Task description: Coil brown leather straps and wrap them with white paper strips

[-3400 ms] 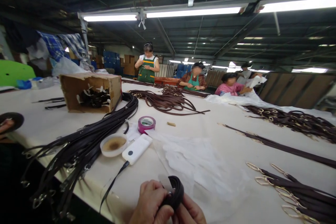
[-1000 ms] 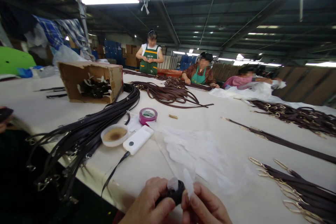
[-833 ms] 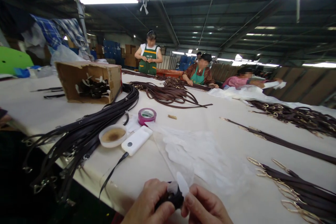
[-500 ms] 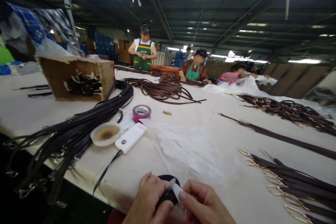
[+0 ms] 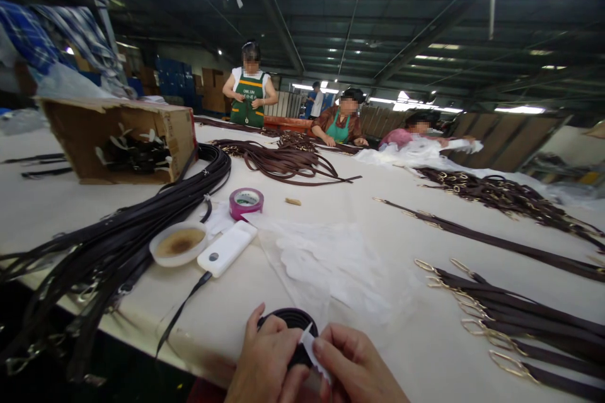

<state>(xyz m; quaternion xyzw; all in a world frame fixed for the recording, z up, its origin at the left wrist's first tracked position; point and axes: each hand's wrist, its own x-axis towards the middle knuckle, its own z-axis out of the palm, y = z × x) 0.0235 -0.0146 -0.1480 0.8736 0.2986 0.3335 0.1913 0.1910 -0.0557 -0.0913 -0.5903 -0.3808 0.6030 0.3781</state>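
Note:
My left hand (image 5: 265, 362) grips a rolled dark strap coil (image 5: 289, 318) at the near table edge. My right hand (image 5: 359, 368) pinches a small white paper slip (image 5: 309, 346) against the coil's side. Both hands press together around the coil at the bottom of the view, and most of the roll is hidden behind my fingers. A sheet of thin white tissue paper (image 5: 331, 261) lies just beyond them.
A long bundle of dark straps (image 5: 137, 227) drapes off the left edge. A shallow white dish (image 5: 178, 243), white power bank (image 5: 227, 248), purple tape roll (image 5: 246, 201) and open cardboard box (image 5: 118, 138) sit left. Straps with gold buckles (image 5: 496, 315) lie right. Three people work across the table (image 5: 425, 352).
The white slip, held upright beside the coil a second ago, is now folded down against it. My view has shifted right and tilted; the coil's top ring shows.

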